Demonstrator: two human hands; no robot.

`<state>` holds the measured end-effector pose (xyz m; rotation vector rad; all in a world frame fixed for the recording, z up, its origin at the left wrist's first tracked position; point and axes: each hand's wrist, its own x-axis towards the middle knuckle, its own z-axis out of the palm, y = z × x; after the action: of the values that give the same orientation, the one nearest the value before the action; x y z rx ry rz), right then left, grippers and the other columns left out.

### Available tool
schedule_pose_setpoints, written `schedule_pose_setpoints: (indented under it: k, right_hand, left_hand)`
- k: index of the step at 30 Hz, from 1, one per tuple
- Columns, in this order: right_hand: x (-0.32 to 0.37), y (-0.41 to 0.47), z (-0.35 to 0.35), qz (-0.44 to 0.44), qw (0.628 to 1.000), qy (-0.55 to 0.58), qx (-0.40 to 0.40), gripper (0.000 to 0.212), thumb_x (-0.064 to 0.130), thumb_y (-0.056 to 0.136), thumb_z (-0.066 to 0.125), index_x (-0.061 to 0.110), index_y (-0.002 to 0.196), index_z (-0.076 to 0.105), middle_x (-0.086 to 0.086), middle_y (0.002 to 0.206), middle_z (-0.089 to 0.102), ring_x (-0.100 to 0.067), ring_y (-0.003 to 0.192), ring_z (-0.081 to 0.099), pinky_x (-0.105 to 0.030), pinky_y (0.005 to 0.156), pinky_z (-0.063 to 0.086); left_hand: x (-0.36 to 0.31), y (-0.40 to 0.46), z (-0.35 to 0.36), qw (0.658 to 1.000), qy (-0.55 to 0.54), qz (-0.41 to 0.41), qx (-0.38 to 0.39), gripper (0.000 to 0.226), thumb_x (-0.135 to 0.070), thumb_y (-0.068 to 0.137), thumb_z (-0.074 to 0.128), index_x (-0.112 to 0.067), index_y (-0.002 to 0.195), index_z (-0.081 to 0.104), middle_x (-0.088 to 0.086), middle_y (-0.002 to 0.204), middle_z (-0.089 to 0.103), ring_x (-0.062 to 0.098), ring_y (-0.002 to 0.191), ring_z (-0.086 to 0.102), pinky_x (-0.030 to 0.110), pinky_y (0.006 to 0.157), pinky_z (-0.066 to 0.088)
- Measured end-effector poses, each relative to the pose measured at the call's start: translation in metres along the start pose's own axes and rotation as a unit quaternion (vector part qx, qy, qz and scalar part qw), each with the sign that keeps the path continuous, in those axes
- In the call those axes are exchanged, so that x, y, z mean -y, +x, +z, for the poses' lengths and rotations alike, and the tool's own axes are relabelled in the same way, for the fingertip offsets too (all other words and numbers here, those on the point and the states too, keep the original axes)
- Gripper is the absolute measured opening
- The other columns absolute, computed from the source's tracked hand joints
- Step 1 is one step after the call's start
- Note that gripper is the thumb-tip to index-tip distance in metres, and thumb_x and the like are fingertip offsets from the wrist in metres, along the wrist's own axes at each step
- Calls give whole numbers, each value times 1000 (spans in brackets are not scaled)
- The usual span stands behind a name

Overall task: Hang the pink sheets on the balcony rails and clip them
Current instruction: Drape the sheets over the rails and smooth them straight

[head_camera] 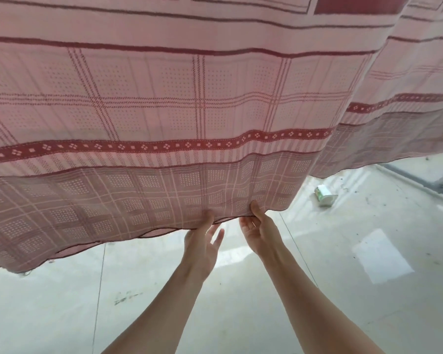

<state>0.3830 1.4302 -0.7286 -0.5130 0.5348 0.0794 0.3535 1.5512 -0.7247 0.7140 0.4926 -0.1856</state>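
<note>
Head view: left hand and right hand are pinching pink sheet hem at 6 o'clock; w/o clips, sheet is risking slipping off.

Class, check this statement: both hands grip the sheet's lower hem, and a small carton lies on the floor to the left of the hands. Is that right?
One detail is wrong. The head view shows the carton lying on the floor to the right of the hands, not the left. The left hand and right hand do grip the sheet's lower hem.

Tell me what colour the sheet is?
Pink sheet with dark red checks and bands, in the head view.
</note>
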Motion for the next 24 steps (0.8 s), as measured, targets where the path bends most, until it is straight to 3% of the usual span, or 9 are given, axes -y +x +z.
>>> schedule_pose_setpoints:
  k: [2,5,7,10,12,14,19,22,24]
  right_hand:
    - [2,9,2,3,1000,27,15,14,10,88,56,7,101,60,-6,92,68,-19,94,63,-33,83,51]
    - [19,24,-7,-35,995,83,43,21,28,84,61,15,101,62,-4,103,64,-21,110,57,-43,94,44]
    - [39,28,-13,-53,991,112,43,23,34,82,61,16,96,60,-2,109,60,-22,111,55,-45,91,44]
    - [73,31,-19,-87,991,76,67,25,37,73,66,17,87,72,-4,113,64,-25,114,56,-48,97,42]
    - [91,33,-20,-101,987,57,109,33,34,66,70,16,93,73,-6,112,67,-26,115,57,-47,101,39]
    - [106,37,-21,-101,987,58,110,41,25,64,71,12,102,66,-7,110,68,-25,113,59,-45,99,42]
    - [127,44,-30,-113,992,58,2,8,9,88,55,8,93,61,-3,86,71,-18,98,62,-37,95,48]
    - [130,47,-38,-115,993,22,0,6,11,90,55,12,87,61,4,68,71,-10,71,68,-30,76,55]
    - [128,51,-45,-118,993,4,26,7,13,92,53,12,90,60,5,69,71,-7,69,69,-27,71,55]
  left_hand:
    - [3,10,2,1000,-7,9,4,11,-12,84,60,-18,94,62,-5,94,67,16,100,59,32,84,45]
    - [-1,26,-5,999,-26,33,19,10,-9,87,56,-15,93,61,-4,91,65,16,94,60,33,83,46]
    - [-6,34,-10,998,-40,38,11,10,-7,88,54,-15,92,59,-3,92,63,15,92,60,33,83,47]
    - [-10,39,-9,998,-55,40,-8,10,-6,88,55,-15,89,59,-5,90,63,13,89,60,32,80,48]
    - [-10,43,-1,997,-73,31,-21,9,-8,88,56,-17,88,58,-5,88,62,12,87,59,30,75,47]
    - [-9,48,7,994,-95,26,-35,8,-10,88,57,-18,86,58,-5,86,60,11,83,57,29,71,46]
    - [-10,60,19,987,-122,60,-82,9,-9,86,60,-18,85,57,-4,82,58,10,77,54,27,67,46]
    - [-6,60,22,986,-109,77,-103,9,-10,86,61,-17,84,56,-4,82,57,10,76,53,27,68,46]
    - [-2,58,25,984,-106,88,-113,9,-11,86,62,-17,82,56,-3,81,56,10,75,52,27,70,46]
